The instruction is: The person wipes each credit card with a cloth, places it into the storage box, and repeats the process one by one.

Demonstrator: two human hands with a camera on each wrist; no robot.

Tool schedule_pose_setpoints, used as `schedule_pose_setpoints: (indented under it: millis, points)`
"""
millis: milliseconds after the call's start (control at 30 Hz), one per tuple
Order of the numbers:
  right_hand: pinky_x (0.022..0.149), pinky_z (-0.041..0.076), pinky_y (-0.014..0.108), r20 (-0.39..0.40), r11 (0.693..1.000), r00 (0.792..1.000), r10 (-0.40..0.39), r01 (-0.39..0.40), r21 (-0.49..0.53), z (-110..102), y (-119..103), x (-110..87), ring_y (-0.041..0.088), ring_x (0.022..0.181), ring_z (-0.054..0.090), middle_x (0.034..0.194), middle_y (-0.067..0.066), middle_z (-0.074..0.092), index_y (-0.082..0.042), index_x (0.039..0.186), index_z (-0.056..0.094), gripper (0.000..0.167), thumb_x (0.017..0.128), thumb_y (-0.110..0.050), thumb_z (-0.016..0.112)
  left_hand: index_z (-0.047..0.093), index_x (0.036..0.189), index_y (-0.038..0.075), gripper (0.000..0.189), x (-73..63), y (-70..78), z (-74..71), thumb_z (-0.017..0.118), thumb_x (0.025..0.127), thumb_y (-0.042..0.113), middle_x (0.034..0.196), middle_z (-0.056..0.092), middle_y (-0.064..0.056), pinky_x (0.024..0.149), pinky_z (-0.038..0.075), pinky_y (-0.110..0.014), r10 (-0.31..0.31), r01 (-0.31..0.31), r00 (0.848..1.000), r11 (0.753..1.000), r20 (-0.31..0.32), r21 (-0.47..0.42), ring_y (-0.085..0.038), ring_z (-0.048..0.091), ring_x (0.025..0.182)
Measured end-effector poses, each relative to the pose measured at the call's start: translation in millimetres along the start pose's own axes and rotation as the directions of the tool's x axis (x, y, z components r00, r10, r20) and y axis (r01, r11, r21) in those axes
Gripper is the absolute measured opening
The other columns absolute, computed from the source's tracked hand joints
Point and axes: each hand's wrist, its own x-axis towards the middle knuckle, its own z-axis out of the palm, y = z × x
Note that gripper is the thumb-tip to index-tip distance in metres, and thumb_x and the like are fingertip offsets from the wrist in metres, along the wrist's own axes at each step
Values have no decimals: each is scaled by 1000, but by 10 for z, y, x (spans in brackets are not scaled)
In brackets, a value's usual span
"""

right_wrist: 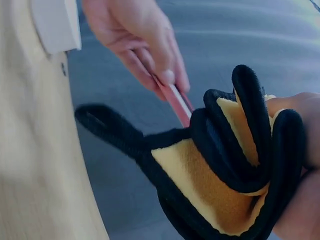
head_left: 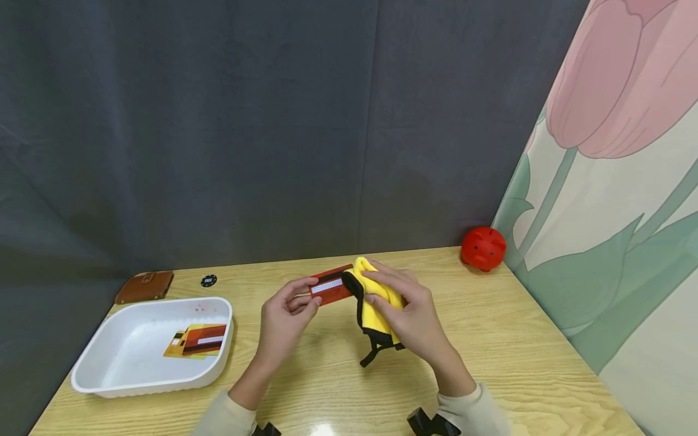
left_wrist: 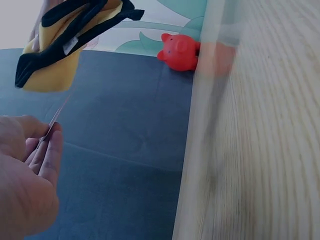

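Note:
My left hand (head_left: 287,316) pinches a red card (head_left: 334,293) by its left end, between thumb and fingers. The card has a dark stripe and a white strip, and it is held up over the table. A folded yellow cloth with black edging (head_left: 380,303) is bunched in my right hand (head_left: 409,309). Its upper left part covers the card's right end in the head view. Seen from the left wrist, the card (left_wrist: 59,111) is nearly edge-on below the cloth (left_wrist: 57,70). A black loop (right_wrist: 107,122) hangs off the cloth.
At the left stands a white tray (head_left: 147,387) with several red and yellow cards (head_left: 197,341) in it. Behind it lie a brown wallet (head_left: 145,286) and a black chip (head_left: 209,280). A red piggy bank (head_left: 483,249) sits at the table's back right corner.

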Motion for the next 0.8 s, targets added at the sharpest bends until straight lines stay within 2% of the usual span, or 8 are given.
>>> schedule_pose_setpoints:
  millis: [133,267,467,633,800]
  points:
    - [79,56,22,38,996,997,-65,67,-64,126,-23,-29,16,109,58,141,2,67,-18,124,76,40,87,-4,82,73,120,12,35,-24,4,25,78,88,-2,112,74,-15,78,63,-23,-1,0,1000,1000,26,27,-8,76,89]
    - [80,58,25,55,985,994,-97,104,-137,215,-23,-50,17,110,58,142,2,67,-19,124,77,42,85,-4,83,72,124,12,39,-45,21,53,77,89,-4,113,75,-14,81,63,-23,-1,0,999,1000,51,26,-10,77,93]
    - [82,57,32,65,957,987,-146,158,-243,286,-23,-62,19,108,58,141,1,67,-18,122,78,42,83,-5,86,70,127,9,39,-77,58,81,76,90,-3,112,75,-15,83,63,-23,42,-42,996,999,74,-1,-10,76,96]
    - [80,56,30,64,954,989,-135,147,-261,294,-11,-68,18,108,58,142,0,66,-18,122,78,42,83,-4,86,68,129,7,39,-94,55,97,75,91,-2,113,74,-17,84,62,-23,75,-73,993,997,90,-25,-12,76,97]
    - [77,55,26,67,964,994,-88,102,-247,274,-14,-62,18,109,59,144,-2,65,-19,123,77,42,84,-6,85,68,129,4,39,-105,56,101,76,91,-1,114,74,-19,84,62,-21,68,-63,994,996,90,-59,-11,75,98]
